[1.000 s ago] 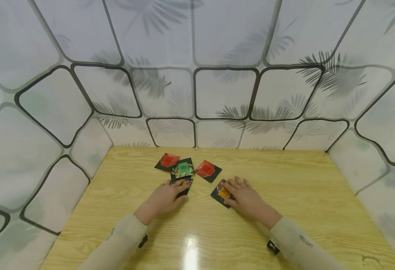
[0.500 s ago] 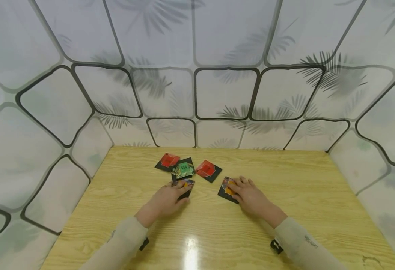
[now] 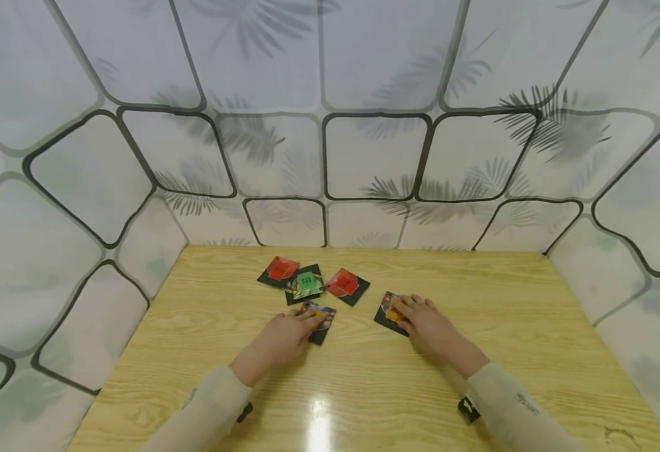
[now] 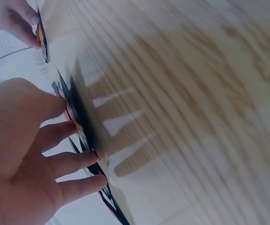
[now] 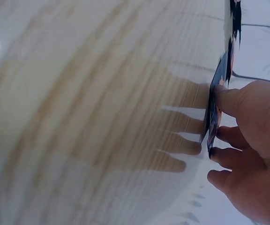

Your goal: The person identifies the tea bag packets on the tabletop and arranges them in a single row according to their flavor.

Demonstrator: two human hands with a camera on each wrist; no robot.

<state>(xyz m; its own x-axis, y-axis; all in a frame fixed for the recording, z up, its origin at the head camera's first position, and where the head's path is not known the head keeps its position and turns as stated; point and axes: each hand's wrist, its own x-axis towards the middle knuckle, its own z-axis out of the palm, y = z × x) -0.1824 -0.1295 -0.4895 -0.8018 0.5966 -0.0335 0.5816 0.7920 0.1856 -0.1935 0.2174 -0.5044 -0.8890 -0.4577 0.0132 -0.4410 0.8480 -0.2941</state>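
My left hand (image 3: 279, 340) rests its fingertips on a flat, square dark packet (image 3: 324, 317) with an orange patch, left of the middle of the table. In the left wrist view the thumb and spread fingers of this left hand (image 4: 36, 154) touch the packet's printed face. Farther right, my right hand (image 3: 430, 329) lays its fingers over a similar orange-patched packet (image 3: 388, 319), hiding part of it. The right wrist view has the thumb of the right hand (image 5: 261, 131) pressing on that packet (image 5: 217, 89), its fingers extended.
Behind the hands lie a red-and-black packet (image 3: 279, 270), a green-patched one (image 3: 306, 282) overlapping it, and a second red-and-black one (image 3: 348, 285). The wooden table (image 3: 505, 301) ends at a patterned fabric wall (image 3: 375, 157) at the back and sides.
My right hand has slid its packet to the right and slightly away. The left hand has drawn its packet right and nearer, out from beside the green-patched one.
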